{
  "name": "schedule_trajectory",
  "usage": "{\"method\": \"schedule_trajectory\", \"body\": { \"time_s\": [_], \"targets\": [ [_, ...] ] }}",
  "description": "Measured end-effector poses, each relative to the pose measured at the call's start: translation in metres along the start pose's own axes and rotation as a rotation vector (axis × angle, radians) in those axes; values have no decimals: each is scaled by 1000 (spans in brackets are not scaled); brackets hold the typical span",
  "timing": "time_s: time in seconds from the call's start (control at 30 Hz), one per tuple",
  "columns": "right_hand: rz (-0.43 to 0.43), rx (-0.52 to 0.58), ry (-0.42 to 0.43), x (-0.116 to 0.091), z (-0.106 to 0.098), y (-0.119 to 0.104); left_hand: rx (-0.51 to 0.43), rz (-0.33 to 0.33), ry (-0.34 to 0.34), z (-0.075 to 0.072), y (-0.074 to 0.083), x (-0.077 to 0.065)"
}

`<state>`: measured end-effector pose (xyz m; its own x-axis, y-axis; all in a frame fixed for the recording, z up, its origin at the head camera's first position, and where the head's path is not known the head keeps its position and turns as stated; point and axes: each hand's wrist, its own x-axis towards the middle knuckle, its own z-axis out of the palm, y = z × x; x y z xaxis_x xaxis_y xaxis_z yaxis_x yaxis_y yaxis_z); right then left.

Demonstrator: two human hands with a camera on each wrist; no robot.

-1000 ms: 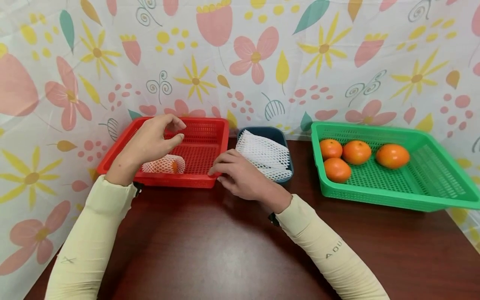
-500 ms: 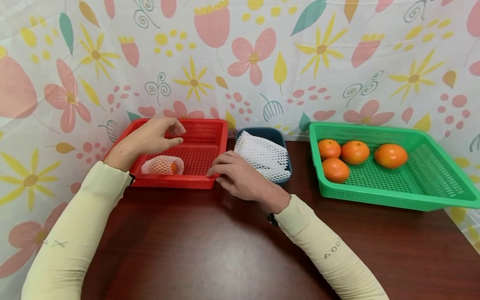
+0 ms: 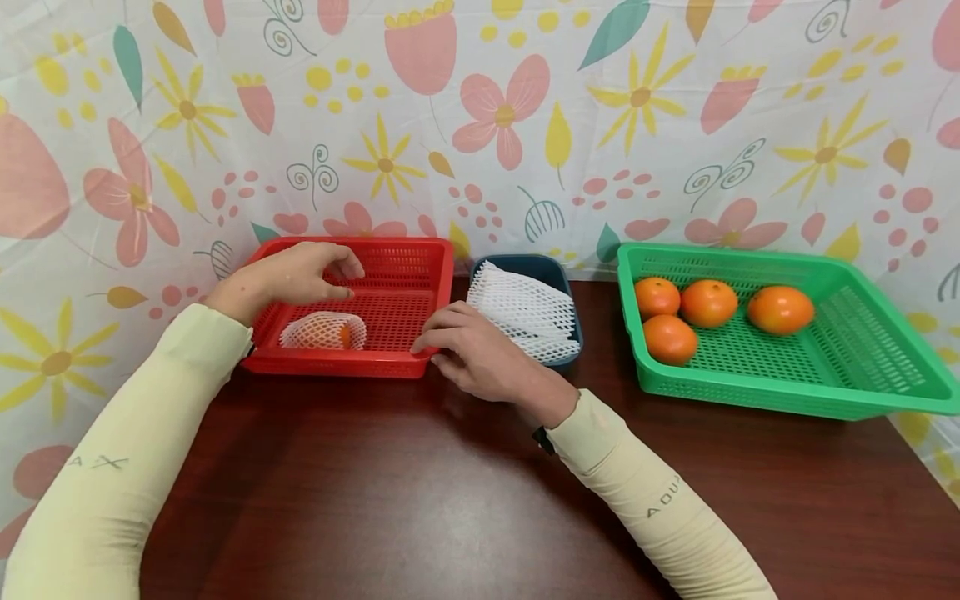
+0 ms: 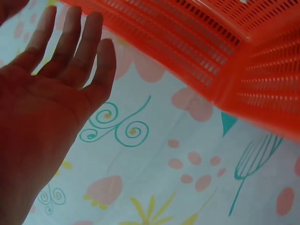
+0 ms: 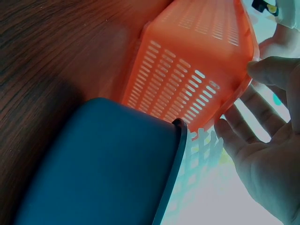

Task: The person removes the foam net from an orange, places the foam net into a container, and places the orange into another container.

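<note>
My left hand hovers over the left part of the red basket, fingers loosely bent and holding nothing; in the left wrist view its fingers look spread and relaxed beside the basket wall. Inside the basket lies an orange fruit in a white foam net sleeve. My right hand holds the front right corner of that basket, thumb on its rim and fingers reaching over it. Close beside this hand, white foam nets lie flat in a dark blue bin.
At the right stands a green basket with several round orange fruits gathered toward its left side. Brown table extends in front of the containers. A flowered cloth hangs right behind them.
My left hand has shifted slightly down and left over the red basket, its forearm swinging outward to the left. The right hand stays at the basket corner; the view has shifted a little.
</note>
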<state>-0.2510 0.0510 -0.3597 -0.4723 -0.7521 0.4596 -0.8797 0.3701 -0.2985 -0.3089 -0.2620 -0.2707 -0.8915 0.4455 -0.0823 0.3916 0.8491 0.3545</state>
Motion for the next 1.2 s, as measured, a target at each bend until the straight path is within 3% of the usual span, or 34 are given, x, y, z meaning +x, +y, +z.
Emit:
{"method": "schedule_trajectory", "body": {
  "time_s": [0.27, 0.57, 0.93, 1.2],
  "targets": [
    [6, 5, 3, 0, -1, -1, 43, -52, -187, 1, -3, -2],
    [10, 16, 1, 0, -1, -1, 13, -161, -377, 5, -7, -6],
    [15, 22, -4, -1, -2, 0, 32, -304, -491, 15, -19, -4],
    [11, 9, -7, 0, -1, 0, -41, -328, -533, 20, -22, -3]
  ]
}}
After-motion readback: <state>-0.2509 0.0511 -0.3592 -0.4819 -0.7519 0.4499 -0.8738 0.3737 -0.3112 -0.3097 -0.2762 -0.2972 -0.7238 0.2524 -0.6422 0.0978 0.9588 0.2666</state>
